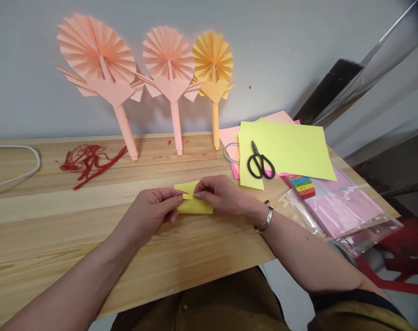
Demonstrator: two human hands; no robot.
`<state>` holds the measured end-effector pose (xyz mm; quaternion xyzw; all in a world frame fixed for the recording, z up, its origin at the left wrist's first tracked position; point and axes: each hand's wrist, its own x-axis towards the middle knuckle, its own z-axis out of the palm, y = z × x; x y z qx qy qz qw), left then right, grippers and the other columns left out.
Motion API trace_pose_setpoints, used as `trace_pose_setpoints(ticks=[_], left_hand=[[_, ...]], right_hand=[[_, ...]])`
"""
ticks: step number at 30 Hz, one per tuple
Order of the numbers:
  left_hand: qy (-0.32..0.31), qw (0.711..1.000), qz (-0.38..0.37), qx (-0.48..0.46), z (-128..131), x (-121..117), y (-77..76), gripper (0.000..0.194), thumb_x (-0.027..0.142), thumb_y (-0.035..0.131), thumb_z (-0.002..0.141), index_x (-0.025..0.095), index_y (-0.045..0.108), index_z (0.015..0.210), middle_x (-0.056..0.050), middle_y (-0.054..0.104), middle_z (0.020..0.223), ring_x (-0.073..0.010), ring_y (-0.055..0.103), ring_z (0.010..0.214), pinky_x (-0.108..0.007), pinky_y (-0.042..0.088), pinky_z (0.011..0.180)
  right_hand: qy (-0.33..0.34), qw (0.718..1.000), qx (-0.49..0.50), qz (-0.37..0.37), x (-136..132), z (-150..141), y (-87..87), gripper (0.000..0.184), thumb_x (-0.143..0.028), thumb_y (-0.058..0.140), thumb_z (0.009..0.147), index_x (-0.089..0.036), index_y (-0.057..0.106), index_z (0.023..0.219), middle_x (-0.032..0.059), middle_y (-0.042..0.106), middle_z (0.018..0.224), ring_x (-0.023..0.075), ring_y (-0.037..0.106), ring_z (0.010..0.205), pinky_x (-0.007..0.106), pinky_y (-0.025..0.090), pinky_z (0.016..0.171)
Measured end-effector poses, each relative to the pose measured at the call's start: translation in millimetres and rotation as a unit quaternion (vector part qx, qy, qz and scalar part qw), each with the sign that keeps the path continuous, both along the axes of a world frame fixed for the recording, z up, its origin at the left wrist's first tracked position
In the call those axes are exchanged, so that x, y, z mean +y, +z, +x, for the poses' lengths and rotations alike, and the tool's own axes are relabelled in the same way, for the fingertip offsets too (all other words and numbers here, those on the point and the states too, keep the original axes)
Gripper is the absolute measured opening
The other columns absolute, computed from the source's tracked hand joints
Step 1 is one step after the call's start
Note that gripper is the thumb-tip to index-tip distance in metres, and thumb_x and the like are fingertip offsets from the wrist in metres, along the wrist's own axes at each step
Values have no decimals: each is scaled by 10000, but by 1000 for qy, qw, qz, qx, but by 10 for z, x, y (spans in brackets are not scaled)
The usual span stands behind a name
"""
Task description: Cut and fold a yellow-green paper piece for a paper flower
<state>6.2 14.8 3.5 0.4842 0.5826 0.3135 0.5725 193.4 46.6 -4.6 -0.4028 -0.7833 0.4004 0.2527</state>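
Observation:
A small folded piece of yellow paper (pixel 194 207) lies on the wooden table (pixel 57 216) in front of me. My left hand (pixel 152 211) pinches its left edge with thumb and fingers closed. My right hand (pixel 223 195) presses and pinches the upper fold from the right, a metal bracelet (pixel 266 218) on that wrist. Both hands meet over the paper's top edge.
Three pleated paper fans, two peach (pixel 98 55) (pixel 169 59) and one yellow (pixel 213 59), lean against the wall. Black scissors (pixel 260 163) lie on yellow-green sheets (pixel 288 147) over pink paper. Red thread (pixel 87 161) lies at left, a white cable (pixel 19 161) further left, plastic-bagged paper (pixel 336 207) at right.

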Motion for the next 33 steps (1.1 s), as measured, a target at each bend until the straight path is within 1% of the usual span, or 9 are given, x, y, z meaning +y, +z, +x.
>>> trace_pose_setpoints(ticks=[4, 11, 24, 28, 33], left_hand=[[-3, 1000, -1, 7, 2, 4, -29, 271, 337, 621, 691, 175, 548, 486, 48, 456, 361, -73, 310, 383, -225, 186, 412], [14, 1000, -5, 8, 5, 4, -52, 206, 339, 634, 686, 159, 619, 587, 61, 456, 366, -61, 304, 383, -212, 172, 410], [6, 1000, 8, 20, 17, -1, -53, 199, 331, 618, 704, 164, 635, 597, 68, 440, 374, -71, 316, 393, -219, 203, 424], [9, 1000, 10, 16, 4, -2, -62, 181, 335, 627, 699, 162, 668, 665, 70, 446, 373, -71, 309, 383, -220, 185, 411], [10, 1000, 4, -4, -8, -6, -67, 214, 351, 648, 697, 151, 697, 754, 70, 454, 383, -65, 300, 379, -222, 160, 406]], right_hand=[[3, 1000, -5, -4, 3, 6, 17, 134, -167, 526, 826, -142, 643, 767, 2, 649, 722, 97, 533, 641, 220, 395, 610], [1, 1000, -8, 14, 10, 2, 21, 136, -157, 535, 821, -139, 652, 755, -1, 651, 710, 93, 536, 633, 212, 393, 600], [1, 999, -8, 32, 0, 5, -8, 136, -142, 542, 818, -141, 659, 748, -1, 662, 706, 92, 547, 625, 211, 392, 591], [2, 999, -8, 37, -2, 6, -7, 136, -135, 544, 814, -140, 659, 743, -5, 654, 692, 88, 538, 613, 210, 386, 583], [-1, 999, -8, 48, -7, 1, 13, 127, -133, 551, 807, -139, 658, 739, -4, 653, 683, 85, 535, 601, 209, 385, 585]])
